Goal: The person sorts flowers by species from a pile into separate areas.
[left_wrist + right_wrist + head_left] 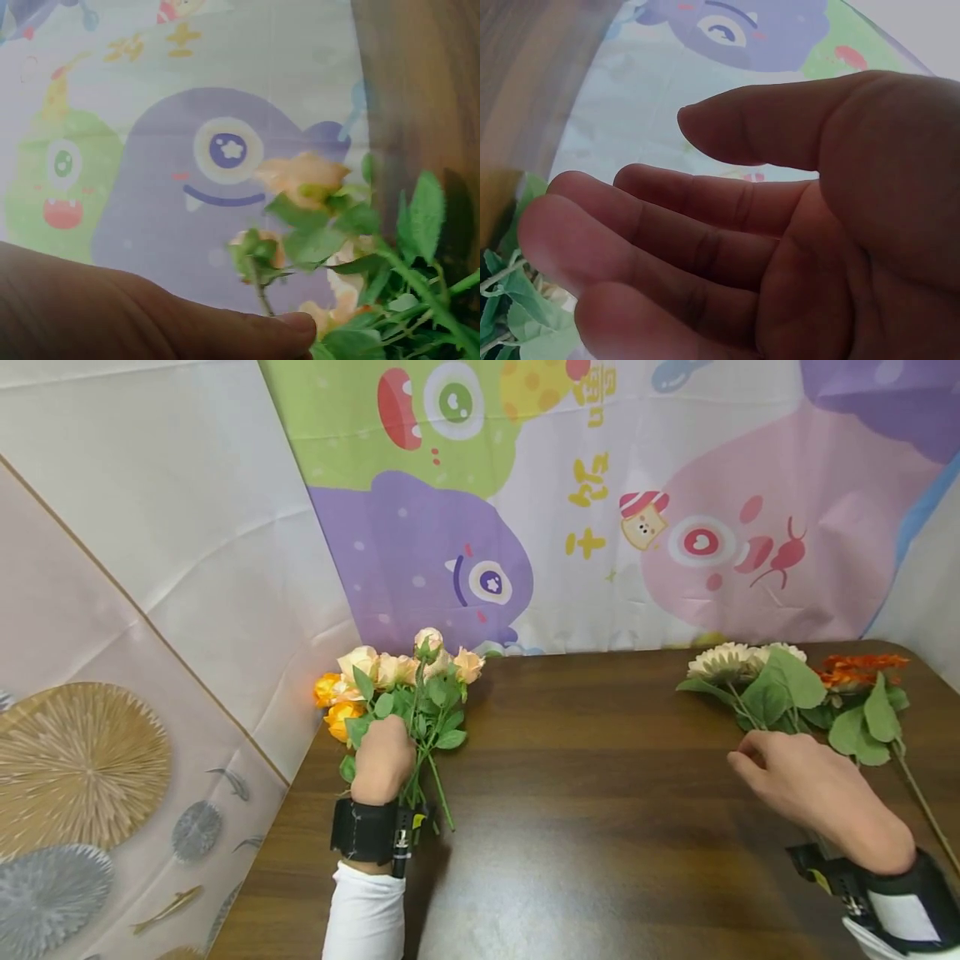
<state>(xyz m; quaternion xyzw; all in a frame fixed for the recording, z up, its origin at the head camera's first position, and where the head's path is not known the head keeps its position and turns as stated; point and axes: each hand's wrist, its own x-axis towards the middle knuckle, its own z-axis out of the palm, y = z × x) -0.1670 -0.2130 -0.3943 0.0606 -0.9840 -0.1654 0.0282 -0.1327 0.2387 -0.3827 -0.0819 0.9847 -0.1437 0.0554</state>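
My left hand (384, 758) is over a bunch of artificial roses at the left of the table, its fingers pinching the stem of a peach rose (428, 644). In the left wrist view a small rosebud (257, 253) rises by the thumb (289, 324), which covers the lower part of its stem. Around it lie peach roses (393, 670), orange roses (342, 720) and green leaves (452, 740). My right hand (817, 789) hovers at the right, holding nothing, with fingers loosely bent and thumb apart. Just beyond it are cream flowers (723, 662) and rust-orange flowers (862, 670).
The dark wooden table (570, 777) stretches between the two bunches. A cartoon-printed cloth (577, 585) hangs behind its far edge, and a pale patterned sheet (247, 552) stands along the left side. One long stem (926, 806) runs toward the right front edge.
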